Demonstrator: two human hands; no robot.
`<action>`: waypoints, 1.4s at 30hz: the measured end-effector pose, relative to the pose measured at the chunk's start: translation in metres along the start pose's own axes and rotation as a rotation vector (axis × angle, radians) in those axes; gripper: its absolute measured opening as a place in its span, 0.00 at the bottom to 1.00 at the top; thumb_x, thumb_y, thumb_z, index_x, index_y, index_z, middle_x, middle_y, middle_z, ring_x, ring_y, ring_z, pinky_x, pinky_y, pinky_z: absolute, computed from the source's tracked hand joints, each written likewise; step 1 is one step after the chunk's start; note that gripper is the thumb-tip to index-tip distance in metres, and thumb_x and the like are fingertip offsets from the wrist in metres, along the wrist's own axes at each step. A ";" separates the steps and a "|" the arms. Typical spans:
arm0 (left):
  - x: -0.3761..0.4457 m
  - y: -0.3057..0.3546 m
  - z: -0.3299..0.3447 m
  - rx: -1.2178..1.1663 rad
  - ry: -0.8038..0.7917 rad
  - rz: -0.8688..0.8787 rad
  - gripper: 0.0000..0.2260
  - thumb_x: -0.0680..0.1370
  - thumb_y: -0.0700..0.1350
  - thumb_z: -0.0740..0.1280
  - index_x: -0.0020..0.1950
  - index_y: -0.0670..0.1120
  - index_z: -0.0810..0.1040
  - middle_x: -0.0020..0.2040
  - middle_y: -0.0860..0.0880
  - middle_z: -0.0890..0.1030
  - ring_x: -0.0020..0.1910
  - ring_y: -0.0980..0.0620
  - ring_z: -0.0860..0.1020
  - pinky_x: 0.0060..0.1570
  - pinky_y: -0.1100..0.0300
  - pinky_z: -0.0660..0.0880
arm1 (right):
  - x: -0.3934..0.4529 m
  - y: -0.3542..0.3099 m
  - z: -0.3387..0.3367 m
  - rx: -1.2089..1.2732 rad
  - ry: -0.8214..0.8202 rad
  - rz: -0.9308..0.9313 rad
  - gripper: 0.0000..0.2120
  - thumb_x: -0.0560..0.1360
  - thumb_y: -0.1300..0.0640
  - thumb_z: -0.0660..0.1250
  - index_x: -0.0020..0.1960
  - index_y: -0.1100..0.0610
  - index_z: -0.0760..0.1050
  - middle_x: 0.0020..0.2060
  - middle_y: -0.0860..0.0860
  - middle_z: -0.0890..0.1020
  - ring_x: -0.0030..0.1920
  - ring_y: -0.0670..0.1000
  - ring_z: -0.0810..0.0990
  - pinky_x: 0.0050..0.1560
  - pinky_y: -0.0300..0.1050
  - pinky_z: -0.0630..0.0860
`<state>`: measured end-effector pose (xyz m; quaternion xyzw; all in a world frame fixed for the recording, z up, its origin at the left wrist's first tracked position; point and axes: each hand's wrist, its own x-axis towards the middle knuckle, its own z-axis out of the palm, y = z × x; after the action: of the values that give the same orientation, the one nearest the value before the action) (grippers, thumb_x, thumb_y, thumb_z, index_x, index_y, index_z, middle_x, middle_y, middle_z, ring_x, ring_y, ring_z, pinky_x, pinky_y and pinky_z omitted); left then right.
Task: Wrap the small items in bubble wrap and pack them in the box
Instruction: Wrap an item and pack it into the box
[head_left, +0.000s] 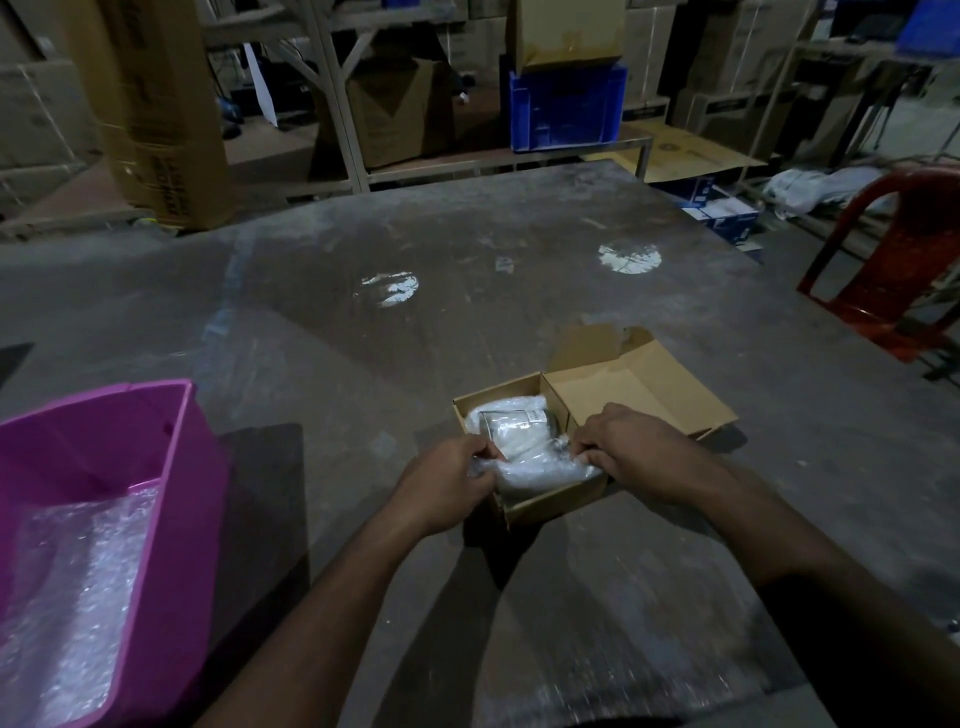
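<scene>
both hands, left hand (449, 480) and right hand (631, 449), pinch the bubble wrap bundle (524, 447) into the box (550, 506); a loose grip could let the wrap unfold.

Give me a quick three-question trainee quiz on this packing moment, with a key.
1. True or false: the lid of the cardboard box is closed.
2. What does the pink bin on the left hold? A) bubble wrap B) tape rolls C) tools
3. Fill in: the bubble-wrapped item lies ___ the box.

Key:
1. False. The lid is folded back on the far right side, and both hands, the left hand and the right hand, pinch the wrap at the box opening.
2. A. Bubble wrap lies in its bottom.
3. Inside.
</scene>
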<state>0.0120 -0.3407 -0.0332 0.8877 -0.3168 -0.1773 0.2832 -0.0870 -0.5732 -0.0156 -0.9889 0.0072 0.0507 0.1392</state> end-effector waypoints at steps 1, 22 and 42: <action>0.000 0.003 -0.001 0.027 -0.016 0.002 0.09 0.77 0.50 0.67 0.56 0.53 0.82 0.53 0.53 0.83 0.51 0.52 0.80 0.53 0.49 0.79 | 0.001 0.000 0.000 -0.012 -0.004 0.001 0.09 0.81 0.54 0.64 0.57 0.48 0.81 0.52 0.45 0.82 0.53 0.47 0.72 0.51 0.47 0.73; 0.017 0.049 0.020 0.804 -0.030 0.068 0.11 0.76 0.50 0.71 0.55 0.47 0.85 0.53 0.47 0.84 0.57 0.45 0.79 0.51 0.55 0.72 | 0.017 0.000 0.001 -0.098 -0.017 0.063 0.08 0.73 0.54 0.71 0.49 0.45 0.76 0.46 0.48 0.71 0.46 0.53 0.77 0.45 0.47 0.75; 0.028 0.038 0.023 0.681 -0.065 -0.037 0.14 0.75 0.50 0.73 0.58 0.47 0.83 0.55 0.45 0.84 0.56 0.45 0.82 0.51 0.55 0.76 | 0.026 0.002 -0.005 -0.056 -0.129 -0.141 0.11 0.69 0.61 0.68 0.47 0.48 0.76 0.42 0.43 0.78 0.45 0.47 0.74 0.46 0.49 0.74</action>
<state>0.0037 -0.3926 -0.0312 0.9308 -0.3505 -0.0946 -0.0432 -0.0610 -0.5764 -0.0135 -0.9851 -0.0728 0.1048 0.1150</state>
